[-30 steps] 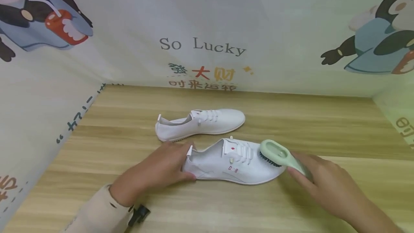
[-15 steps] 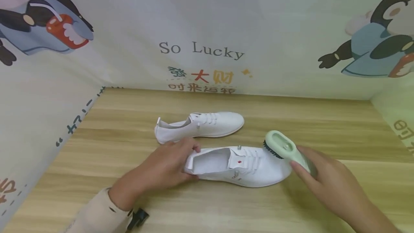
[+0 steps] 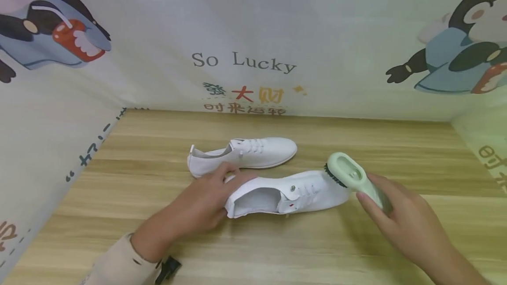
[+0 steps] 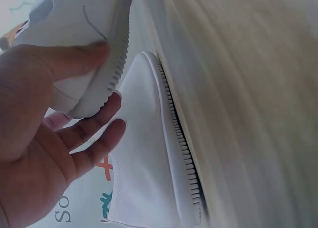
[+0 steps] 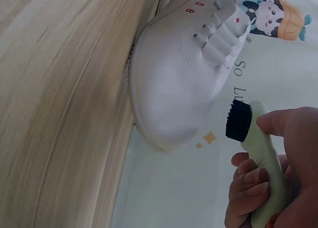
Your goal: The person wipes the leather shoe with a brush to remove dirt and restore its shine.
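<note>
My left hand (image 3: 202,197) grips the heel of a white lace-up shoe (image 3: 328,195), which is tipped on its side so its opening faces me. In the left wrist view the thumb presses the side of the heel, while fingertips lie at the ribbed sole. My right hand (image 3: 408,221) holds a pale green brush (image 3: 345,171) by its handle. Its black bristles (image 5: 239,121) point toward the shoe's toe, and the right wrist view shows a gap between them. Just behind lies a second white shoe (image 3: 273,152), toe pointing right.
Both shoes are over a wood-grain tabletop (image 3: 285,250). A printed cloth backdrop (image 3: 336,47) with penguins and lettering rises behind and at both sides. A small black object (image 3: 168,269) shows beside the left cuff.
My left hand has rolled the nearer shoe from upright until its opening faces me. The brush has risen off the toe and shifted slightly right. The far shoe stays in place.
</note>
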Demonstrator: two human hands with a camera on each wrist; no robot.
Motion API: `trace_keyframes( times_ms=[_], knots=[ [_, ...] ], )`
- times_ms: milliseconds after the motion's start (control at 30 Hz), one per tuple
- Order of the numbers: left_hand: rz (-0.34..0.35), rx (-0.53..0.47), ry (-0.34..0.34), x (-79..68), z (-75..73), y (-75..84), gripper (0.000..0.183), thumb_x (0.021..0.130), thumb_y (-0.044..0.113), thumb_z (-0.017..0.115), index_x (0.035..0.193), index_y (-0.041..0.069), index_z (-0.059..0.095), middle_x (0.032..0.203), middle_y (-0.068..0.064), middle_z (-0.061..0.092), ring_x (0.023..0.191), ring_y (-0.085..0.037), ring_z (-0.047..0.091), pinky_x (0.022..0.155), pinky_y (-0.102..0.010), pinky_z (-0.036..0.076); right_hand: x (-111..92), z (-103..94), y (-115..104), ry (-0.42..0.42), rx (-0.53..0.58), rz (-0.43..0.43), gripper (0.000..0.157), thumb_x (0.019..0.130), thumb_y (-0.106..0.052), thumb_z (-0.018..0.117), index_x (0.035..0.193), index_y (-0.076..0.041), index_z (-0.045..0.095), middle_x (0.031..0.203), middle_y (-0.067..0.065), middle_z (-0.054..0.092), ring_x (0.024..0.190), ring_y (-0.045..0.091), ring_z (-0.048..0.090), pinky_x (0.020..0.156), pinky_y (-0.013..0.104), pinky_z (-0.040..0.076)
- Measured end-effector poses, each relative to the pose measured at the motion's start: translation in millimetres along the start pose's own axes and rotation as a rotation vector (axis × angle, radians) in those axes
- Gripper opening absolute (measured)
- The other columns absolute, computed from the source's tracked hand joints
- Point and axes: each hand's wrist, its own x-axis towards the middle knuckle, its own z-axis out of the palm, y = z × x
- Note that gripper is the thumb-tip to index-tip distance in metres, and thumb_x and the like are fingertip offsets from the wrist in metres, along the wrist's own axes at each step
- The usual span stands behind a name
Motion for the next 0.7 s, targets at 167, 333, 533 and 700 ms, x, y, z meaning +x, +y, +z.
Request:
trace_keyframes(
  times_ms=[167,333,533,700],
  knots=[
    [0.051,-0.03,0.039,-0.6,-0.3,-1.4,0.074,0.08,0.002,0.079,0.142,0.033,0.052,0.138,-0.011,0.049,0.098,-0.023,0.064,0.077,-0.034,0.056,-0.3,0.0,-1.8,0.016,0.021,-0.006,0.04,0.091,-0.023,0.073,0.125,-0.006,0.066,0.11,0.019,0.072,0.092,0.037,0.068,0.074,0.058,0.05],
    [0.059,-0.046,0.009,-3.6,0.8,-2.6,0.072,0.079,0.005,0.081,0.14,0.03,0.054,0.144,-0.01,0.048,0.114,-0.027,0.063,0.088,-0.039,0.056,-1.9,1.0,-2.7,0.012,0.027,-0.02,0.04,0.09,-0.022,0.075,0.126,-0.006,0.066,0.112,0.019,0.072,0.096,0.037,0.069,0.077,0.059,0.05],
    [0.088,-0.072,-0.027,-4.7,-0.5,-4.5,0.081,0.074,-0.007,0.078,0.141,0.029,0.053,0.147,-0.009,0.045,0.123,-0.026,0.058,0.093,-0.037,0.054,-2.8,2.8,-2.5,0.008,0.017,-0.051,0.043,0.089,-0.022,0.076,0.128,-0.008,0.066,0.117,0.015,0.072,0.1,0.034,0.07,0.076,0.054,0.051],
    [0.1,-0.074,-0.046,-5.8,-1.0,-4.8,0.083,0.073,-0.01,0.074,0.143,0.03,0.051,0.15,-0.007,0.044,0.12,-0.024,0.06,0.09,-0.035,0.055,-4.1,3.5,-2.6,0.003,0.017,-0.057,0.043,0.088,-0.022,0.076,0.127,-0.007,0.066,0.117,0.016,0.072,0.101,0.035,0.07,0.076,0.055,0.051]
  ],
)
